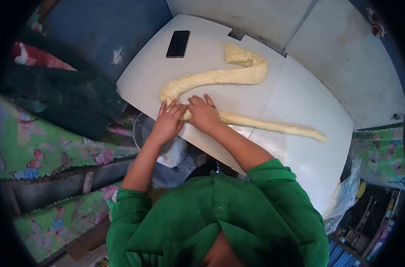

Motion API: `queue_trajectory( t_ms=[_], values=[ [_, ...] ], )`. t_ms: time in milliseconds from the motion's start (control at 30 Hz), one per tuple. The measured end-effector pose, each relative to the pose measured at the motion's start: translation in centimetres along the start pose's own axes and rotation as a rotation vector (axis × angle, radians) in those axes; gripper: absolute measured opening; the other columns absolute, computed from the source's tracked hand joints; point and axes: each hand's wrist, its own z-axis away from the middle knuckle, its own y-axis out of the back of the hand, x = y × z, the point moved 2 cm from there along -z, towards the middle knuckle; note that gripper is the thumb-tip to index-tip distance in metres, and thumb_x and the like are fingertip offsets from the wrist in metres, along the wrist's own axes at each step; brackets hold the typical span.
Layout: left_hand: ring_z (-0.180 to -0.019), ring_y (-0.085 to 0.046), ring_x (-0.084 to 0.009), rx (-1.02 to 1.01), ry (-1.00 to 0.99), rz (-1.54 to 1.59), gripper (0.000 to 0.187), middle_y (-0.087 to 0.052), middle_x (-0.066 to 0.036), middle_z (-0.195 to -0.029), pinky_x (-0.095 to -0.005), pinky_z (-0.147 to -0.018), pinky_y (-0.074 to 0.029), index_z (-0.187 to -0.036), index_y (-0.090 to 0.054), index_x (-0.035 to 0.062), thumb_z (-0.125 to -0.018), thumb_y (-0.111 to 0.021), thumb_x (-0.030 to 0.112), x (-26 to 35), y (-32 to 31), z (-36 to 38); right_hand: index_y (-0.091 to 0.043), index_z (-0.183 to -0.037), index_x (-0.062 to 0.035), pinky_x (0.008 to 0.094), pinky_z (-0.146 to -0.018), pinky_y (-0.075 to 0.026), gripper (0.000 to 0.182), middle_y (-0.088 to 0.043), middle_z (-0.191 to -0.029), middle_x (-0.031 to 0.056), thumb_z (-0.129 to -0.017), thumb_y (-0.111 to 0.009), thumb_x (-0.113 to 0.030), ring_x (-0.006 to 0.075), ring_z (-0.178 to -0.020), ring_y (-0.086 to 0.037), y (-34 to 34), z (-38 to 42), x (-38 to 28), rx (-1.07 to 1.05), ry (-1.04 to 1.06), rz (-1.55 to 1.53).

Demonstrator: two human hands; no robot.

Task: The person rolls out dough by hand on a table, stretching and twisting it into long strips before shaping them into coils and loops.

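A long rope of pale yellow dough [211,78] lies in an S-like bend on the white table. Its thick part runs across the back to a folded end, while a thinner strand stretches off to the right. At the left bend near the table's front edge, my left hand [169,121] is closed over the dough, fingers pointing away from me. Right beside it, my right hand [204,115] grips the start of the thin strand, its fingers bent over it. The two hands nearly touch, with a small lump of dough showing between them. Both palms hide the dough beneath.
A black phone [178,44] rests at the back left of the white table [300,107]. Below the table's left edge sits a bucket [142,129] beside a white plastic bag [173,153]. Clear plastic [345,196] hangs by the right edge. Walls stand behind the table.
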Motion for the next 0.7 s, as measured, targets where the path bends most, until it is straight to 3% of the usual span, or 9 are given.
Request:
queue_trajectory(
  t_ms=[67,100,367,500,567,600,633,667,700],
  values=[
    [-0.131,-0.035,-0.0307,0.008,-0.033,0.028,0.056,-0.05,-0.009,-0.127,-0.0542,-0.112,-0.013,-0.124,-0.05,0.0066,-0.072,-0.066,0.017,-0.2,-0.5,-0.3,-0.049,-0.122,-0.0031,0.0436,-0.098,-0.037,0.053,-0.055,-0.117,0.0161,-0.076,-0.065,-0.024,0.031,-0.112,-0.052,-0.6,0.8,-0.2,0.026,0.074,-0.086],
    [-0.13,-0.036,-0.0293,0.012,-0.052,0.055,0.051,-0.05,-0.008,-0.123,-0.057,-0.11,-0.012,-0.119,-0.052,0.0067,-0.071,-0.066,0.017,0.0,-0.7,-0.2,-0.052,-0.113,-0.0028,0.0397,-0.088,-0.044,0.043,-0.061,-0.097,0.0154,-0.073,-0.063,-0.017,0.0311,-0.095,-0.059,-0.6,1.3,-0.6,0.122,0.067,-0.085],
    [-0.129,-0.038,-0.0236,0.017,-0.297,0.106,0.029,-0.052,-0.003,-0.116,-0.0676,-0.105,-0.006,-0.098,-0.057,0.0095,-0.071,-0.066,0.013,0.2,-1.4,-0.7,-0.055,-0.087,-0.004,0.0441,-0.066,-0.047,0.024,-0.061,-0.073,0.0175,-0.074,-0.064,-0.023,0.0349,-0.074,-0.061,3.1,3.9,-3.6,-0.103,-0.217,-0.024],
    [-0.133,-0.036,-0.0207,-0.055,-0.375,0.143,0.022,-0.053,-0.003,-0.119,-0.0653,-0.107,-0.004,-0.093,-0.056,0.0107,-0.073,-0.064,0.012,0.7,-1.2,-0.9,-0.057,-0.082,0.0001,0.0433,-0.066,-0.047,0.022,-0.061,-0.071,0.0199,-0.08,-0.06,-0.021,0.0327,-0.068,-0.061,8.3,8.8,-2.1,-0.252,-0.175,-0.535],
    [-0.134,-0.034,-0.0215,-0.04,-0.329,0.126,0.025,-0.051,-0.004,-0.124,-0.0639,-0.108,-0.004,-0.097,-0.056,0.0101,-0.073,-0.063,0.013,0.0,-2.1,-0.9,-0.056,-0.09,0.0017,0.0379,-0.062,-0.045,0.022,-0.06,-0.072,0.0097,-0.077,-0.061,-0.015,0.0225,-0.069,-0.06,11.1,14.5,0.4,-0.262,-0.357,-0.967],
    [-0.135,-0.033,-0.0223,-0.024,-0.279,0.107,0.028,-0.049,-0.005,-0.129,-0.0625,-0.109,-0.003,-0.101,-0.057,0.0096,-0.074,-0.062,0.013,-0.3,-2.5,-1.0,-0.056,-0.094,0.0,0.0379,-0.066,-0.046,0.029,-0.062,-0.079,0.0087,-0.071,-0.064,-0.017,0.0236,-0.071,-0.059,11.5,19.6,0.6,0.368,-0.631,-1.258],
    [-0.135,-0.033,-0.0223,-0.024,-0.283,0.115,0.028,-0.049,-0.005,-0.129,-0.0625,-0.109,-0.003,-0.101,-0.057,0.0096,-0.074,-0.062,0.013,-0.4,-2.5,-1.0,-0.055,-0.097,-0.0038,0.0375,-0.065,-0.043,0.037,-0.06,-0.084,0.0108,-0.067,-0.066,-0.022,0.023,-0.072,-0.056,12.7,24.1,3.0,0.717,-0.592,-1.397],
    [-0.136,-0.03,-0.0235,-0.011,-0.253,0.23,0.036,-0.045,-0.007,-0.134,-0.061,-0.11,-0.002,-0.109,-0.056,0.0081,-0.074,-0.062,0.015,-0.7,-2.1,-0.9,-0.051,-0.102,-0.0055,0.035,-0.066,-0.038,0.043,-0.053,-0.085,0.0082,-0.068,-0.065,-0.028,0.0204,-0.074,-0.05,16.0,27.3,4.7,0.681,-0.324,-1.316],
    [-0.137,-0.027,-0.0247,-0.001,-0.222,0.345,0.045,-0.041,-0.009,-0.139,-0.0595,-0.11,0.0,-0.117,-0.055,0.0066,-0.074,-0.062,0.017,-0.9,-1.6,-0.8,-0.046,-0.107,-0.007,0.034,-0.068,-0.034,0.045,-0.046,-0.086,0.0068,-0.071,-0.063,-0.028,0.0187,-0.075,-0.043,19.2,28.6,3.6,0.901,-0.247,-1.234]
  ],
)
